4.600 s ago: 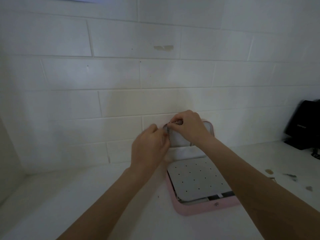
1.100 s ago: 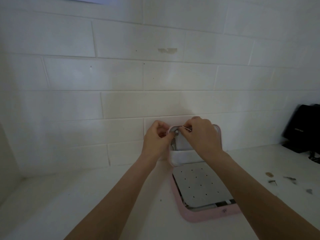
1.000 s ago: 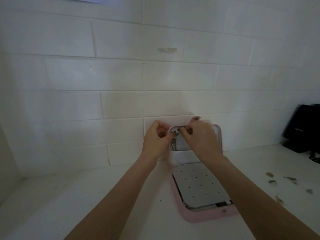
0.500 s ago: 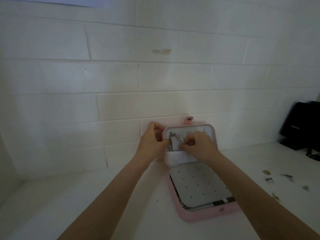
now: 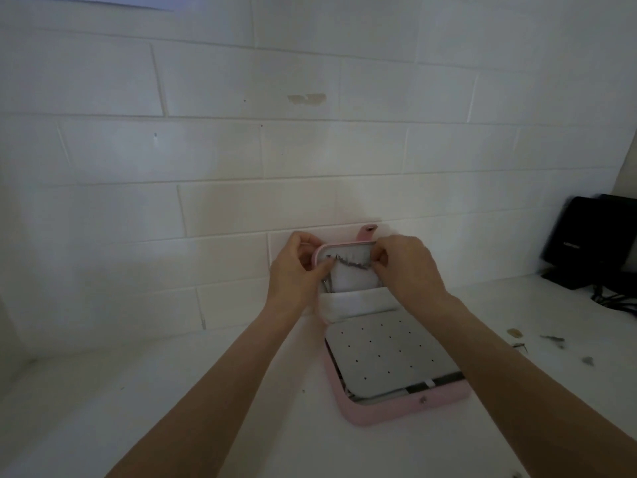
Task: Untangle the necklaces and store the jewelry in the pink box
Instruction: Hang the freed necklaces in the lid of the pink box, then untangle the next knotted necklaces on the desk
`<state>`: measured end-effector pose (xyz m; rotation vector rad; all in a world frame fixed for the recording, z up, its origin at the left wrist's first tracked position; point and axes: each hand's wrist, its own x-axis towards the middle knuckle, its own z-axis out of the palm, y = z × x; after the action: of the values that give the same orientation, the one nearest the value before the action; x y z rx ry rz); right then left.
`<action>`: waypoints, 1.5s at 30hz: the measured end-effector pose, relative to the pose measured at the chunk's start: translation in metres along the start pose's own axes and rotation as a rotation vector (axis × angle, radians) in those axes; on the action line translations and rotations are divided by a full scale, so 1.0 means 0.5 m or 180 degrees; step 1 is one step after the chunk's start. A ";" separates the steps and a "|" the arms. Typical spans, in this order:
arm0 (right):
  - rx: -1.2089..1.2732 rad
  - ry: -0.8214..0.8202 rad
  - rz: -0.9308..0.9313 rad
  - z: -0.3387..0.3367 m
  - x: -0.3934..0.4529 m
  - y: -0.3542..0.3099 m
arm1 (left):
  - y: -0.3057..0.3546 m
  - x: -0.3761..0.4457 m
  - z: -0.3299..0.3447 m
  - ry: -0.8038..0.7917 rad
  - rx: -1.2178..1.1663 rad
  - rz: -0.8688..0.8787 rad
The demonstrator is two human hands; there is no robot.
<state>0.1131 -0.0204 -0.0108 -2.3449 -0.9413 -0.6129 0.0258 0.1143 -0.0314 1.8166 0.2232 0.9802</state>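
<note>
The pink box (image 5: pixel 406 407) lies open on the white counter, its lid (image 5: pixel 348 246) propped upright against the brick wall. A silver necklace chain (image 5: pixel 346 263) stretches across the upper part of the lid's white lining, and one end hangs down at the left toward the white pocket (image 5: pixel 358 303). My left hand (image 5: pixel 296 270) pinches the chain at the lid's left edge. My right hand (image 5: pixel 405 267) pinches the chain's other end at the right side of the lid. A grey panel with small holes (image 5: pixel 386 360) covers the box's base.
Small loose jewelry pieces (image 5: pixel 551 339) lie scattered on the counter to the right of the box. A black device (image 5: pixel 596 239) with cables stands at the far right against the wall. The white brick wall rises directly behind the lid.
My right hand has drawn the chain rightward across the lid, so it now spans the lining. My left hand stays at the lid's left edge. The camera view shifted slightly.
</note>
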 end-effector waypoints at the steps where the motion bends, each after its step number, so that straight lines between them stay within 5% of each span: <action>1: -0.0002 -0.0009 0.0018 0.006 -0.006 -0.002 | 0.000 0.001 -0.001 0.0029 0.0011 0.0068; 14: 0.0590 -0.0138 -0.0086 0.038 -0.047 0.004 | -0.014 0.011 0.000 0.0065 0.0090 0.0222; 24: 0.0599 -0.0417 -0.0038 0.057 -0.051 -0.027 | -0.034 -0.042 -0.010 -0.0021 0.1596 -0.0385; 30: 0.0810 -0.0715 -0.0021 0.047 -0.041 -0.026 | -0.029 -0.037 0.003 0.0129 0.1524 -0.0474; 39: 0.0390 -0.0563 0.0022 0.058 -0.048 -0.013 | -0.020 -0.031 0.031 0.0026 0.1758 0.0019; 45: 0.0370 -0.0612 -0.0137 0.049 -0.061 -0.018 | -0.032 -0.061 0.018 0.0241 0.2628 0.0975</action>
<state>0.0914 -0.0145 -0.0441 -2.3142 -1.0847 -0.3429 0.0167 0.0990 -0.0621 2.6191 0.4542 1.2857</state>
